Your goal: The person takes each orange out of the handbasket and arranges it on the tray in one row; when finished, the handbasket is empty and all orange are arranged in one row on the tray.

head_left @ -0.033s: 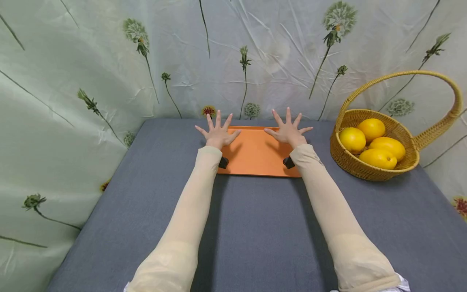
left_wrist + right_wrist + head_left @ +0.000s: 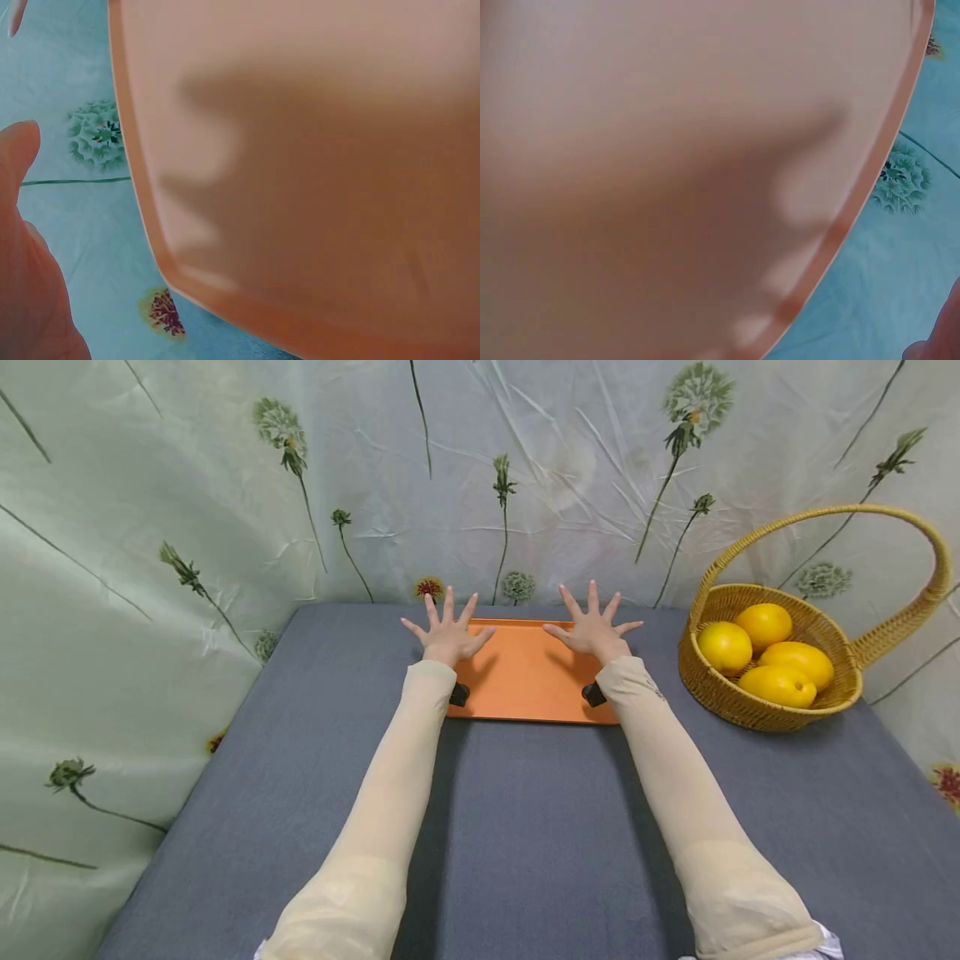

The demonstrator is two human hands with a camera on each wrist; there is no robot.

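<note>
Grey cloth over the whole table [image 2: 525, 827], smooth and flat, with only soft shadows under the two arms. Behind and on the left, pale green sheeting [image 2: 187, 485] as a backdrop, wrinkled, printed with dandelion heads and thin long stems, and meeting the table at its far edge and left edge. Same printed sheeting seen blurred in both wrist views, beside the tray rim.

Orange tray [image 2: 528, 677] flat on the cloth, near the far edge of the table, at the middle. Left hand [image 2: 448, 633] above the far left corner of the tray, palm down, fingers [image 2: 448, 603] straight and spread wide apart, holding nothing. Right hand [image 2: 595, 628] above the far right part of the tray, also palm down with all fingers [image 2: 592, 597] fanned out, holding nothing. Not possible to tell whether the palms touch the tray or only hover over it. Shadows of fingers on the tray surface [image 2: 315, 187] in the left wrist view, and likewise on the tray [image 2: 667, 180] in the right wrist view. Light beige sleeves [image 2: 390, 793] on both arms, up to the wrists.

Woven wicker basket [image 2: 750, 706] with a high arched handle on the right of the table, well apart from the tray, with four yellow fruits [image 2: 783, 672] inside.
</note>
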